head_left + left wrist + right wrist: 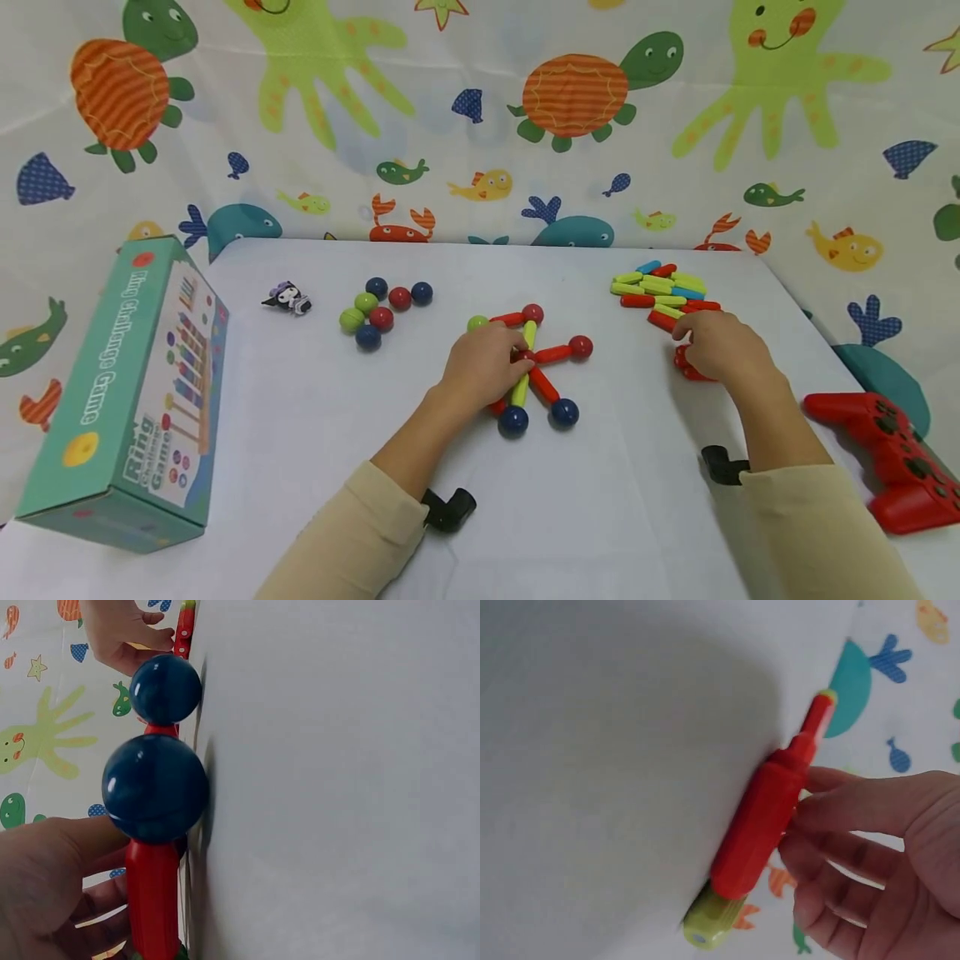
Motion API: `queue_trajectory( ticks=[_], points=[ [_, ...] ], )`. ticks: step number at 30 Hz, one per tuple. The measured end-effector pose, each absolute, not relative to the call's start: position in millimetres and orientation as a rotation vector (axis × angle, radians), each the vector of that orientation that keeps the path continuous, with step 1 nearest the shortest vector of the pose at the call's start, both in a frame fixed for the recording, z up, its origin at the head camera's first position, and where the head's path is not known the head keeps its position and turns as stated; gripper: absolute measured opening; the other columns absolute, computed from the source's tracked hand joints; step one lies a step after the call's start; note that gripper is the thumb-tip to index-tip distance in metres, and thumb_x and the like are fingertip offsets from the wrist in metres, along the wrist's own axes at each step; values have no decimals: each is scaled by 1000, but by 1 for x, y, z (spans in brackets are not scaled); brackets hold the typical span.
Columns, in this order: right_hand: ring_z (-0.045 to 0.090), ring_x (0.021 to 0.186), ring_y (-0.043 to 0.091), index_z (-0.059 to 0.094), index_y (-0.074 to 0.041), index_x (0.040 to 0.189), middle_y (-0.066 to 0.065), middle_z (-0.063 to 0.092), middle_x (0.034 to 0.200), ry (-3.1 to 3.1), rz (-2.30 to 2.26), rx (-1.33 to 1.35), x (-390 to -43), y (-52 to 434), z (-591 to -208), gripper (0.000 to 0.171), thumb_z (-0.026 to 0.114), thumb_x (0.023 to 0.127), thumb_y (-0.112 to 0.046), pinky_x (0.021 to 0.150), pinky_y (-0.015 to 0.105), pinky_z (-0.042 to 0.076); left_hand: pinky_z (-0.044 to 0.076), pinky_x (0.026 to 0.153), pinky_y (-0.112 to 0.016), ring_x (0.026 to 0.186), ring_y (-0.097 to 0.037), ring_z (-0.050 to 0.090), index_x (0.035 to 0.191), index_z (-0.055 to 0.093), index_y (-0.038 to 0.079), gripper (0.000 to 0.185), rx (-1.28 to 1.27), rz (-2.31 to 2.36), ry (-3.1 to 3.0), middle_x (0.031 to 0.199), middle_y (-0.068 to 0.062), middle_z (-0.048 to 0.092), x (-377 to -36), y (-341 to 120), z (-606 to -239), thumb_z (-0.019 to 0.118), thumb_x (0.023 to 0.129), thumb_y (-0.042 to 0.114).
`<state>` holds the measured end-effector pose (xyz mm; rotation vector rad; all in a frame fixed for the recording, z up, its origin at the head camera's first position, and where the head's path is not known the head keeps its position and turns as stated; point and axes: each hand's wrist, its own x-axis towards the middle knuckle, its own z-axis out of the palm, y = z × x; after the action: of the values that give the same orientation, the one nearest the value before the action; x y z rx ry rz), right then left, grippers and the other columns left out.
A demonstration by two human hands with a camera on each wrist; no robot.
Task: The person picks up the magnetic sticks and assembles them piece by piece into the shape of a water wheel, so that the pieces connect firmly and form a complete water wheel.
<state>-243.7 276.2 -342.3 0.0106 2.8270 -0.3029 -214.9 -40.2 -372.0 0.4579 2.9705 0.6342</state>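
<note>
Structure: a star of rods and balls (534, 367) lies mid-table, nearer the far edge than the near one, with two dark blue balls (513, 421) at its near tips.
Left hand: the left hand (483, 362) rests palm down on the star's hub, fingers curled over the rods, pinning them.
Right hand: the right hand (720, 346) reaches to the rod pile (663, 292) near the far right corner; its fingers (840, 817) close lightly on a red rod (761, 825).
Doing it well: keep the hub pinned and lift the one rod cleanly, so its magnet drags no neighbours.
Around: loose balls (378, 310), green box (127, 392) at the left edge, red controller (892, 458) at the right.
</note>
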Motion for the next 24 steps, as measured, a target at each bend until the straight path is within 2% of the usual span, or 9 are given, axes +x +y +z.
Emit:
queue_trajectory(
  ticks=[9, 12, 15, 19, 24],
  points=[
    [48, 112, 46, 67, 4, 123, 28, 59, 117, 2778, -408, 39, -253, 285, -351, 33, 69, 91, -4, 73, 40, 58, 49, 68, -24, 86, -15, 57, 116, 78, 15, 30, 447, 657, 2974, 93, -1, 65, -212, -41, -374, 77, 94, 34],
    [48, 112, 46, 66, 5, 124, 28, 59, 118, 2817, -432, 21, -257, 288, -356, 33, 68, 93, -4, 76, 43, 58, 49, 68, -23, 86, -15, 57, 116, 78, 15, 29, 452, 646, 2983, 94, -1, 65, -212, -40, -373, 77, 94, 34],
    [50, 113, 45, 65, 5, 127, 27, 62, 119, 2866, -486, -35, -259, 290, -362, 34, 68, 97, -11, 85, 51, 57, 49, 67, -23, 85, -14, 58, 116, 78, 15, 30, 452, 653, 2986, 94, -1, 67, -211, -40, -373, 77, 94, 34],
    [51, 114, 45, 56, 6, 135, 29, 60, 125, 2884, -575, -41, -259, 291, -365, 44, 63, 102, -22, 93, 56, 55, 49, 66, -21, 83, -14, 58, 117, 79, 15, 29, 451, 671, 2980, 94, 0, 69, -209, -39, -373, 77, 94, 33],
    [53, 109, 43, 46, 6, 140, 30, 54, 126, 2864, -708, 29, -258, 284, -361, 47, 54, 106, -25, 87, 48, 57, 48, 65, -21, 83, -14, 57, 114, 79, 15, 28, 450, 649, 2986, 92, 0, 66, -208, -40, -372, 77, 94, 34]
  ],
)
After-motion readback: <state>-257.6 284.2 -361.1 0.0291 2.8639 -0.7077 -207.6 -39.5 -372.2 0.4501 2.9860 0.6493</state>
